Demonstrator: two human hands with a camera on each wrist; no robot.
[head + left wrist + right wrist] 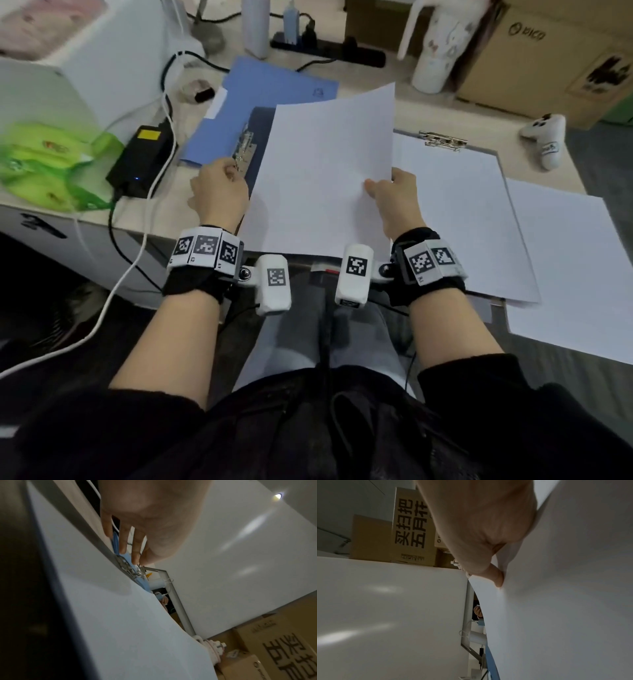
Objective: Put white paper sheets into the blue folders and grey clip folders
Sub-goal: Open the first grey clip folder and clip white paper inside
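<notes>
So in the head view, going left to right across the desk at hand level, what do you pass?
Green bag → black power adapter → left hand → held white sheet → right hand → grey clip folder with paper → loose white sheet.

An office: a surface (359, 85) with folders (260, 89), a power strip (329, 49), a charger (144, 157), and cardboard boxes (548, 58) stacked behind.
</notes>
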